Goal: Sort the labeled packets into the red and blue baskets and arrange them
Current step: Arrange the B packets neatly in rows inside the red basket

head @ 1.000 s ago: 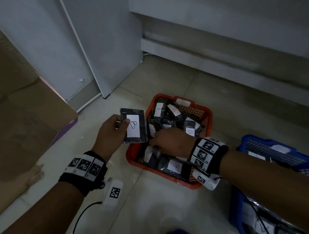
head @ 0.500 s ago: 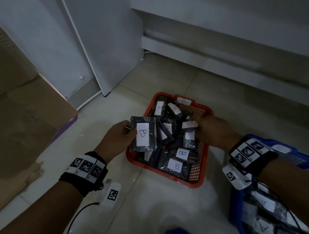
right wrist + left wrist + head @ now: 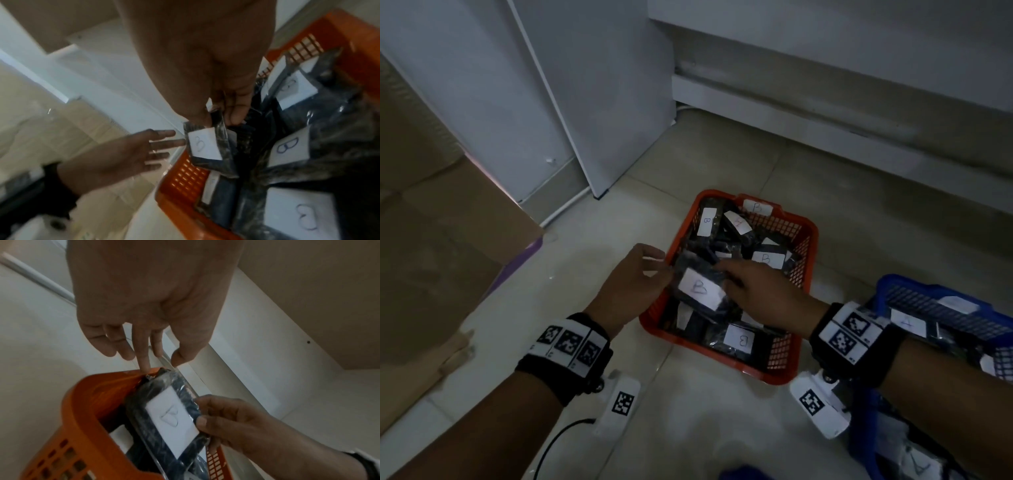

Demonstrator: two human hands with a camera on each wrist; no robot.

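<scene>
A dark packet with a white "B" label (image 3: pixel 700 291) hangs over the left side of the red basket (image 3: pixel 803 260), which holds several other B packets. My right hand (image 3: pixel 729 277) pinches this packet by its edge, thumb and fingers plain in the right wrist view (image 3: pixel 222 116). My left hand (image 3: pixel 654 270) is beside the packet with straight, spread fingers (image 3: pixel 164 143). One fingertip (image 3: pixel 145 368) touches the packet's corner at the basket rim (image 3: pixel 86 402). The blue basket (image 3: pixel 914 286) stands at the right and holds packets labelled "A" (image 3: pixel 907 322).
A cardboard box (image 3: pixel 448 257) fills the left side of the floor. White cabinet panels (image 3: pixel 585 102) stand behind the baskets, and a low ledge (image 3: pixel 825 113) runs along the back wall. A black cable (image 3: pixel 558 435) trails from my left wrist.
The left hand carried the B packet right over the red basket and let go. The right hand came back from the basket's far side and took hold of it.
</scene>
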